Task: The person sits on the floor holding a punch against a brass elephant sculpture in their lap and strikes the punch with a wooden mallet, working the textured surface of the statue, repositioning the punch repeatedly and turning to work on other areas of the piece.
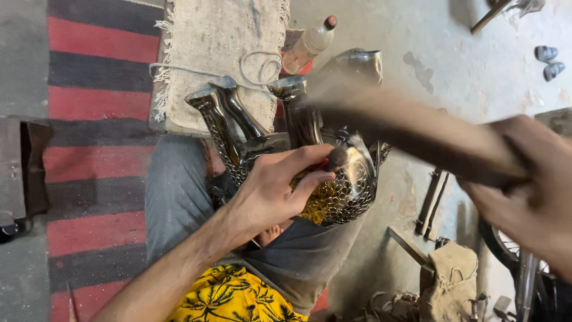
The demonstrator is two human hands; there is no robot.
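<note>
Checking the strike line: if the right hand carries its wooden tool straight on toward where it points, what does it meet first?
Probably the punch pinched by the left hand against the shiny hammered metal figure. The right hand holds a blurred wooden handle aimed there; depth is uncertain.

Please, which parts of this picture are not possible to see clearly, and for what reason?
- Wooden tool in the right hand, head view: motion blur; its far end cannot be made out.
- Punch in the left hand: fingers cover all but its top.
- Metal figure: its middle is hidden behind the left hand.
- Right hand: cut off by the right edge.
- Items top right: too small to identify.
</note>
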